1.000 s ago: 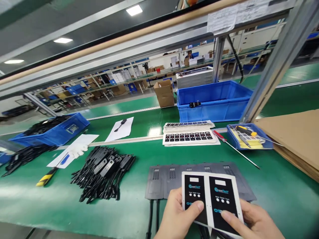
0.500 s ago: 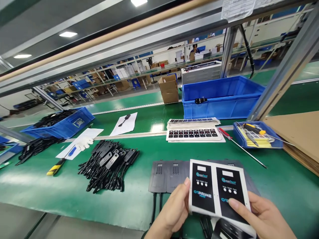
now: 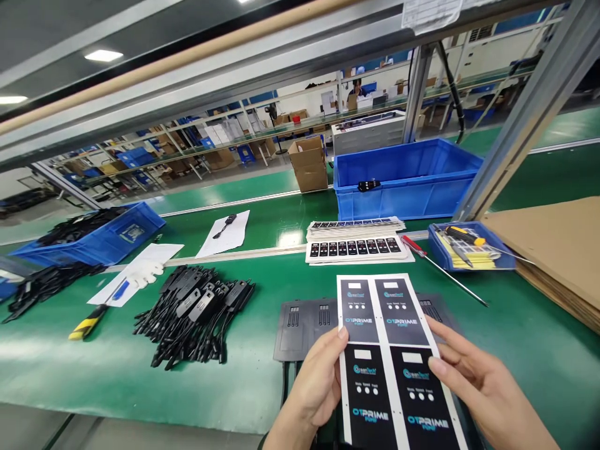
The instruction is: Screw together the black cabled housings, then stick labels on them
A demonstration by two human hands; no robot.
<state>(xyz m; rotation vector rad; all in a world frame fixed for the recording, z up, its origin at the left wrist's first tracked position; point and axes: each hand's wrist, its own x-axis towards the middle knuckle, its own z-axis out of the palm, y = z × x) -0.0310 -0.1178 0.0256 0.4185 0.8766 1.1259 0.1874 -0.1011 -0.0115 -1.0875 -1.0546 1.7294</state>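
A white-edged sheet of black labels (image 3: 384,331) is held up at the lower right, its lower end cut off by the frame. My left hand (image 3: 316,381) pinches its left edge with the thumb in front. On the right edge my right hand (image 3: 478,369) has its thumb in front and fingers behind. Beneath and behind the sheet, grey flat housings (image 3: 300,322) lie in a row on the green table (image 3: 210,400), black cables running from them toward me. Left of them is a heap of black cabled modules (image 3: 192,312).
Stacked label strips (image 3: 354,248) lie behind the sheet, beside a red screwdriver (image 3: 443,269). A blue bin (image 3: 405,203), a tool tray (image 3: 501,259) and cardboard (image 3: 557,237) stand right. A yellow-black knife (image 3: 87,324), white glove (image 3: 145,273) and another bin (image 3: 126,240) are left.
The label sheet has been straightened and raised, so four labels now show instead of two. My right thumb has moved to its right edge. The view has shifted slightly.
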